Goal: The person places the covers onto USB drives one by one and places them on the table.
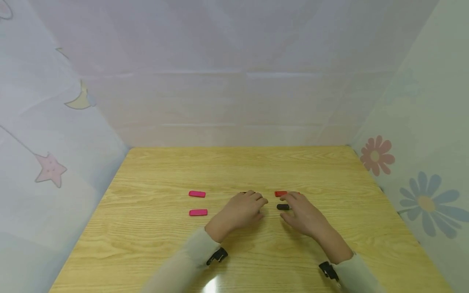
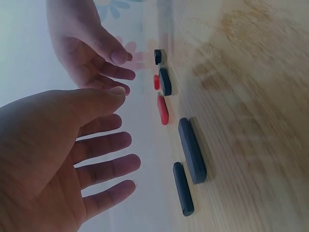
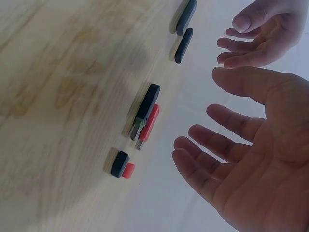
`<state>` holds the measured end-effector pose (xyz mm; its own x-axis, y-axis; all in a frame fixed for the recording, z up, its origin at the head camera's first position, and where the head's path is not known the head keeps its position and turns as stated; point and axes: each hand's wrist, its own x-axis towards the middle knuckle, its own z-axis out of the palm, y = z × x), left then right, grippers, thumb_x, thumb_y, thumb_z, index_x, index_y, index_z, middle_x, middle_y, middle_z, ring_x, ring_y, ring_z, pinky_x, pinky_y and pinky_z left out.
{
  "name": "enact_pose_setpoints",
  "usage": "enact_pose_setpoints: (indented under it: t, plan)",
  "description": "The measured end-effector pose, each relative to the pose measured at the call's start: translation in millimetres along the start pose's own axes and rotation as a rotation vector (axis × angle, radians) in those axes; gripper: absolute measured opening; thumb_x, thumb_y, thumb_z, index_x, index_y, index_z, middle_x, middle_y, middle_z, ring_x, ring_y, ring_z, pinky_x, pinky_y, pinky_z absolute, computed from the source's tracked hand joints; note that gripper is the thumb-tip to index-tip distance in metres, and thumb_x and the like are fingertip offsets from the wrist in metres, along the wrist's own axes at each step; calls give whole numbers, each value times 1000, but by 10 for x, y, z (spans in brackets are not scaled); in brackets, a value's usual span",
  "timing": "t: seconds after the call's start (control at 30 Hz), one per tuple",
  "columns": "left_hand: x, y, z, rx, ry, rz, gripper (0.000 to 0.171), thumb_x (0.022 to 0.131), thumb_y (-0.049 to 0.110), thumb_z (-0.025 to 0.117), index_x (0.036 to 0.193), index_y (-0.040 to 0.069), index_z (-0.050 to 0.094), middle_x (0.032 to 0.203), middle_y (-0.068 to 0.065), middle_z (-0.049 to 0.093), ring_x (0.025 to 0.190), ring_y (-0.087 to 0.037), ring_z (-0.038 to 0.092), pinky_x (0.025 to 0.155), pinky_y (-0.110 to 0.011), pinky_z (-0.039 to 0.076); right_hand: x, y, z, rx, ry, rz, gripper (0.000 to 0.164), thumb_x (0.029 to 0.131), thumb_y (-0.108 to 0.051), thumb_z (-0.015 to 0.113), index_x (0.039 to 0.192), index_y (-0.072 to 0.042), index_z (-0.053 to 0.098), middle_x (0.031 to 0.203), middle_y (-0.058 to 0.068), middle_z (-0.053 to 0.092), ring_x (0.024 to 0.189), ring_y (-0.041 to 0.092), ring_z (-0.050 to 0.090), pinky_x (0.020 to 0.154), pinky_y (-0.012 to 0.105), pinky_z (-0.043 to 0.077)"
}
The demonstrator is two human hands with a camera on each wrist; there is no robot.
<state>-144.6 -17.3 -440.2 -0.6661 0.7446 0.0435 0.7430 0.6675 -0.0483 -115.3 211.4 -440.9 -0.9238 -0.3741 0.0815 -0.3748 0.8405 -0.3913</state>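
My left hand (image 1: 242,208) hovers low over the table, fingers loosely extended and holding nothing. Two dark sticks, a larger one (image 2: 192,151) and a slimmer one (image 2: 183,188), lie side by side near it. To the right, my right hand (image 1: 305,212) is spread above a black USB stick (image 3: 147,105) and a red USB stick (image 3: 151,123), whose metal plugs are bare in the right wrist view. Beside the plugs sit a black cap (image 3: 119,164) and a red cap (image 3: 128,170). From the head view, the right hand hides both caps almost wholly.
Left of the hands, two pink sticks (image 1: 197,194) lie one nearer than the other on the wooden table (image 1: 154,244). Pale printed cloth (image 1: 234,106) hangs behind the table's far edge and along both sides. Black straps with small devices (image 1: 218,256) are on the wrists.
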Motion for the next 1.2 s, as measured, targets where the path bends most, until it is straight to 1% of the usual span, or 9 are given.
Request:
enact_pose_setpoints:
  t: [0.13, 0.3, 0.47, 0.57, 0.67, 0.8, 0.9, 1.07, 1.2]
  plan:
    - [79, 49, 19, -2, -20, -6, 40, 100, 42, 64, 134, 22, 63, 129, 6, 64, 121, -16, 59, 97, -34, 52, -22, 65, -4, 10, -1, 24, 42, 89, -15, 76, 126, 1, 62, 130, 20, 60, 123, 42, 55, 97, 57, 50]
    - [190, 105, 45, -7, -49, -9, 40, 101, 43, 62, 135, 23, 63, 131, 6, 64, 122, -15, 58, 100, -34, 51, -41, 138, -24, 3, -3, 40, 41, 89, -14, 76, 125, 0, 63, 128, 20, 61, 121, 42, 56, 96, 57, 50]
    - [272, 152, 61, -1, -69, -3, 41, 101, 46, 60, 135, 24, 61, 130, 7, 63, 121, -13, 58, 99, -33, 51, -65, 179, -60, 1, -15, 59, 41, 89, -14, 76, 125, 0, 63, 122, 18, 62, 110, 37, 60, 86, 52, 53]
    - [317, 178, 54, -11, -82, -5, 39, 102, 45, 59, 134, 24, 62, 129, 7, 63, 120, -13, 59, 97, -34, 52, -77, 218, -72, -5, -15, 72, 43, 88, -14, 76, 126, 1, 63, 123, 20, 62, 112, 38, 60, 88, 53, 53]
    - [371, 198, 66, -19, -87, -8, 37, 102, 44, 59, 133, 24, 63, 128, 7, 64, 119, -13, 59, 96, -35, 52, -87, 275, -69, -14, -4, 72, 43, 88, -13, 77, 125, 1, 63, 127, 22, 61, 118, 42, 57, 93, 56, 52]
    - [455, 226, 118, -11, -92, -7, 37, 102, 43, 58, 133, 24, 63, 129, 7, 64, 118, -14, 59, 95, -34, 53, -92, 341, -57, -23, -10, 71, 41, 87, -11, 77, 123, 2, 63, 124, 22, 62, 115, 43, 59, 91, 56, 53]
    - [513, 254, 144, -4, -99, -7, 36, 103, 43, 57, 132, 24, 64, 130, 8, 64, 118, -14, 58, 95, -35, 53, -94, 378, -49, -28, -30, 91, 39, 87, -11, 75, 122, 3, 63, 123, 23, 62, 114, 44, 59, 90, 56, 52]
    - [591, 303, 175, 26, -109, -14, 34, 103, 44, 56, 130, 25, 65, 128, 9, 65, 117, -14, 59, 95, -35, 51, -93, 421, -34, -30, -73, 155, 37, 88, -7, 67, 123, 4, 63, 124, 23, 61, 116, 45, 58, 92, 57, 51]
    - [643, 341, 214, 28, -111, -21, 33, 103, 44, 57, 129, 25, 65, 127, 9, 65, 117, -13, 59, 96, -35, 51, -96, 455, -27, -39, -89, 161, 36, 87, -4, 64, 122, 5, 64, 121, 22, 62, 113, 44, 59, 90, 56, 52]
